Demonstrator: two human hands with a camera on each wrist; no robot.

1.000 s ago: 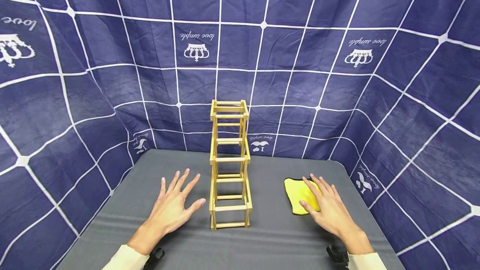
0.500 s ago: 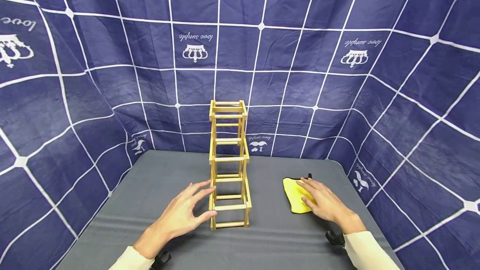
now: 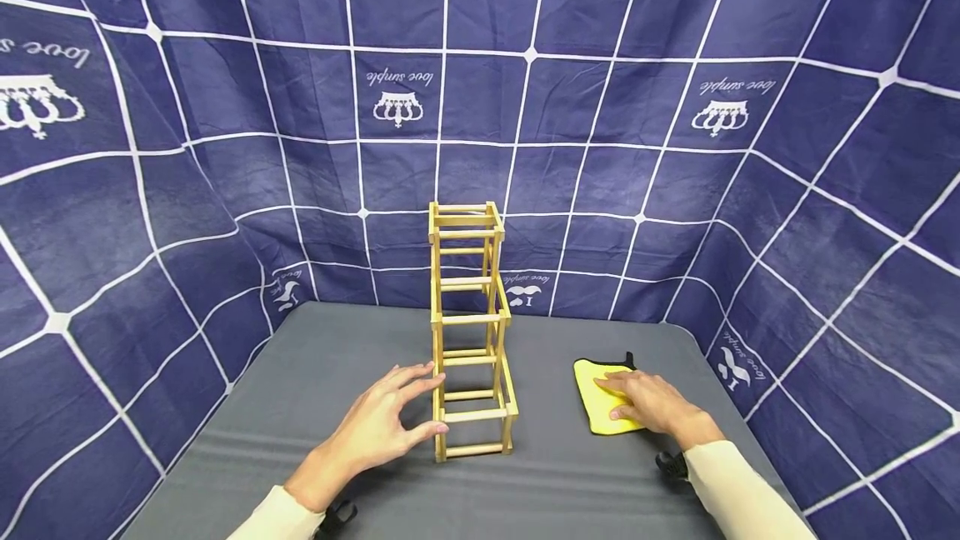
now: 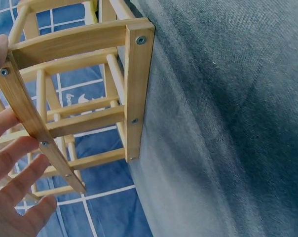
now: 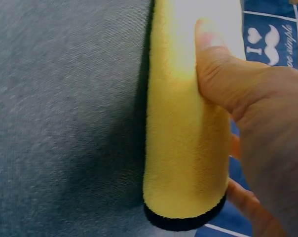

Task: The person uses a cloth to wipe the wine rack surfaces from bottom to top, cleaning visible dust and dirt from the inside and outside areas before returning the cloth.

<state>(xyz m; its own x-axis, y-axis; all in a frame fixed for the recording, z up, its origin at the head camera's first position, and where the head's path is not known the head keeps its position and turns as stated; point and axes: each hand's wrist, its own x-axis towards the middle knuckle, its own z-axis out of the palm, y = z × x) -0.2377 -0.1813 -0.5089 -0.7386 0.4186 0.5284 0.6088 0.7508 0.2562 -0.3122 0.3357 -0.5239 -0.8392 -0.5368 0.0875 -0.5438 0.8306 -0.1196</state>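
A tall rack (image 3: 470, 319) of pale wooden slats and dowels stands upright in the middle of the grey table. My left hand (image 3: 382, 421) is at its left side, fingers spread; fingertips (image 4: 28, 144) lie along the outer post in the left wrist view, the thumb up at its corner. To the right lies a folded yellow cloth (image 3: 596, 407) with a black edge. My right hand (image 3: 656, 402) is over it, fingers curled down, pinching it. Close up, the right thumb presses on the cloth (image 5: 183, 148), with other fingers partly hidden along its far side.
Grey fabric covers the table (image 3: 300, 373). A blue curtain (image 3: 585, 98) with white grid lines and printed crowns hangs behind and on both sides. The rack stands between the two hands.
My left hand has moved right until its fingertips are at the rack. The right hand has lowered onto the cloth, its spread fingers now curled in. Rack and cloth stay in place.
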